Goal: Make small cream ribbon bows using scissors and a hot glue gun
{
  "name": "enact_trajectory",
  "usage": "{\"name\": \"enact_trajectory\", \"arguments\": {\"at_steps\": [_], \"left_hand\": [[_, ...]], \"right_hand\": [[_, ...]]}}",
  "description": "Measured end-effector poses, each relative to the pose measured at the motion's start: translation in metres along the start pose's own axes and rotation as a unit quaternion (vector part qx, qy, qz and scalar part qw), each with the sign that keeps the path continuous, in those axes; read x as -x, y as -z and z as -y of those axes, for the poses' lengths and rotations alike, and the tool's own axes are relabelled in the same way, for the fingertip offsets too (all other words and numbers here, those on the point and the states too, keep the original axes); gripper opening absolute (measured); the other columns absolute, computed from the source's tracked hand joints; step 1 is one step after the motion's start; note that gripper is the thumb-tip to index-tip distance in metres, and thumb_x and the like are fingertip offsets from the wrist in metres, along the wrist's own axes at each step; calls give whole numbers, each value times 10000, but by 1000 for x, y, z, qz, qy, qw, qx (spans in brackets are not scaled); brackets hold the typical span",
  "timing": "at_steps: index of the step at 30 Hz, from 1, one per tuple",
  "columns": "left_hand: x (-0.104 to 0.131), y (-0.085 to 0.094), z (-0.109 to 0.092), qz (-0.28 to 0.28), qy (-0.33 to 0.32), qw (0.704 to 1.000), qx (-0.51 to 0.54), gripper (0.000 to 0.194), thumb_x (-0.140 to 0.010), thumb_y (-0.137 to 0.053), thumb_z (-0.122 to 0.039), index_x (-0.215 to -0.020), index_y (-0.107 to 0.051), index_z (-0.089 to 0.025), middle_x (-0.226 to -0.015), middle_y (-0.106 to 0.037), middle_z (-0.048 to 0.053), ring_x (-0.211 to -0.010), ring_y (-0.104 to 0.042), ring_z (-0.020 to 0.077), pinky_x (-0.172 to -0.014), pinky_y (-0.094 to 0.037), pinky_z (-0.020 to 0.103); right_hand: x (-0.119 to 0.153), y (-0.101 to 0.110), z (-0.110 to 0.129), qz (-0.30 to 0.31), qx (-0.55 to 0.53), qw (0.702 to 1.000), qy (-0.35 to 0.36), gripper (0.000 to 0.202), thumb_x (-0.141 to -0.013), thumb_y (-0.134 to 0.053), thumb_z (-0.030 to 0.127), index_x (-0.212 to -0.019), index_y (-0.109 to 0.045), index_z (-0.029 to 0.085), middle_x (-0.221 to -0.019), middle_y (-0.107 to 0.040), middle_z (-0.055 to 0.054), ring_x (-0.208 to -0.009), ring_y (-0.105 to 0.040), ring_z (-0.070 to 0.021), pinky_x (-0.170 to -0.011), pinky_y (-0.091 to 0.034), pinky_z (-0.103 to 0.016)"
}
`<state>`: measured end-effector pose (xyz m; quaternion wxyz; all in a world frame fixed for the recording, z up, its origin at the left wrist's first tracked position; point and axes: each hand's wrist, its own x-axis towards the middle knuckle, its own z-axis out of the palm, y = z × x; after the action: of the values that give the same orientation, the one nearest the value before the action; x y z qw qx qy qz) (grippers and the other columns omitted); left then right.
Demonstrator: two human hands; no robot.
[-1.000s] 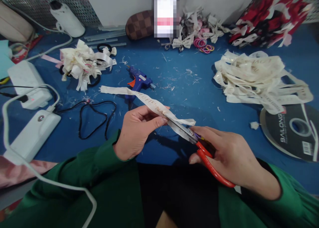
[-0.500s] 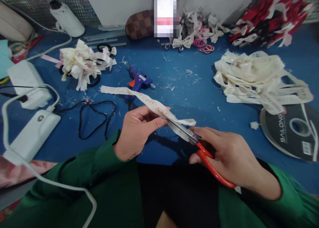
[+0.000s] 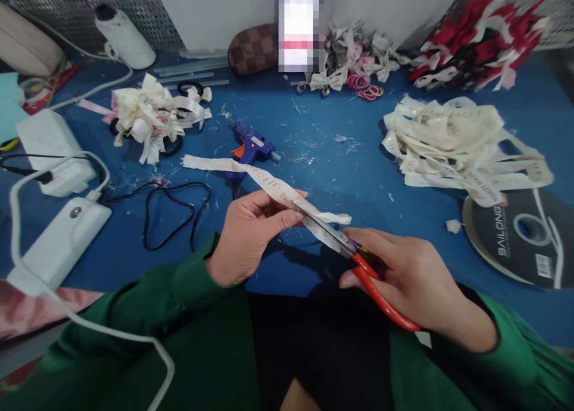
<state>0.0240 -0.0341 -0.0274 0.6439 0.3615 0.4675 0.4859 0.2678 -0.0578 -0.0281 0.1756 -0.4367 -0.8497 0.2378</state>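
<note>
My left hand (image 3: 251, 234) pinches a cream ribbon (image 3: 273, 186) with faded gold lettering between thumb and fingers. One end of the ribbon stretches left past the blue glue gun (image 3: 251, 148); the other reaches toward my right hand (image 3: 415, 279). My right hand grips red-handled scissors (image 3: 381, 300), whose blades lie along the ribbon and point at my left thumb. The blades look nearly closed, and whether they cut the cloth I cannot tell. A small purple and yellow bit shows by the right fingers, too hidden to name.
A heap of cream ribbons (image 3: 448, 139) lies on the right, above a black ribbon spool (image 3: 502, 243). Bow hair ties (image 3: 147, 112) sit at the left, near white power strips (image 3: 58, 151) and a black cord (image 3: 173, 201). A patterned pouch (image 3: 253, 49) stands at the back.
The view has shifted slightly. My hands, the ribbon and the scissors keep nearly the same position relative to each other.
</note>
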Motion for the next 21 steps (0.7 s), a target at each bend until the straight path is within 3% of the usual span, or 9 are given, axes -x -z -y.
{"name": "enact_trajectory", "arguments": {"at_steps": [9,17,21], "left_hand": [[-2,1,-4,-9,-34,999,2,236,-708,-879,-207,-938,-827,-189,-883,-794,47,-792,-719,172,-768,-609,292],[1,0,-29,-10,-97,995,26,245,-700,-885,-236,-932,-822,-187,-916,-792,48,-827,-718,172,-774,-593,286],[1,9,-32,10,-94,995,28,263,-717,-882,-248,-966,-823,-187,-917,-786,46,-813,-707,152,-777,-581,259]], "right_hand": [[-6,3,5,-25,14,1000,1,510,-942,-578,637,-1166,-673,189,-861,-762,-64,-612,-680,-166,-555,-462,-259],[-28,40,23,12,32,999,4,424,-921,-625,606,-1076,-695,217,-656,-641,21,-543,-552,-133,-532,-377,-229],[-31,43,24,3,48,999,26,444,-921,-628,604,-1094,-702,201,-661,-639,13,-541,-528,-126,-540,-379,-228]]}}
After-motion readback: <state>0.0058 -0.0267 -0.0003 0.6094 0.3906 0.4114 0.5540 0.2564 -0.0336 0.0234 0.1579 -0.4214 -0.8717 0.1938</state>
